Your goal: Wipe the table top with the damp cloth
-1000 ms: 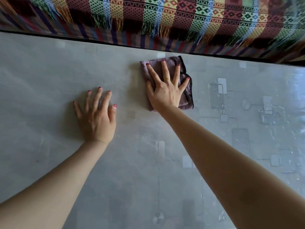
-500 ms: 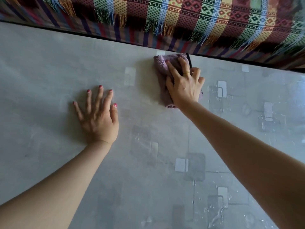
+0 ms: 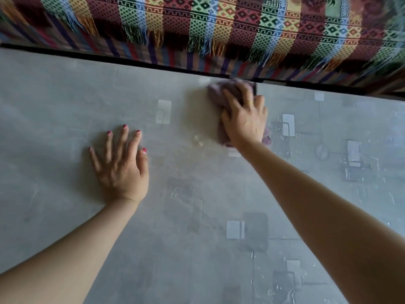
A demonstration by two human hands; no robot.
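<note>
A mauve damp cloth [image 3: 217, 93] lies bunched on the grey table top [image 3: 65, 102], right at the table's far edge. My right hand [image 3: 244, 119] presses down on it with the fingers curled over the fabric, hiding most of it. The cloth is blurred. My left hand [image 3: 120, 165] rests flat on the table to the left, fingers spread, holding nothing. A wet sheen and droplets cover the table surface to the right of the cloth.
A colourful woven blanket with fringes [image 3: 219, 29] hangs just beyond the table's far edge [image 3: 131, 62]. Pale square patterns [image 3: 235, 229] mark the table surface.
My right hand has pushed the cloth away from me to the far edge, and the cloth has bunched up under curled fingers. My left hand stays planted.
</note>
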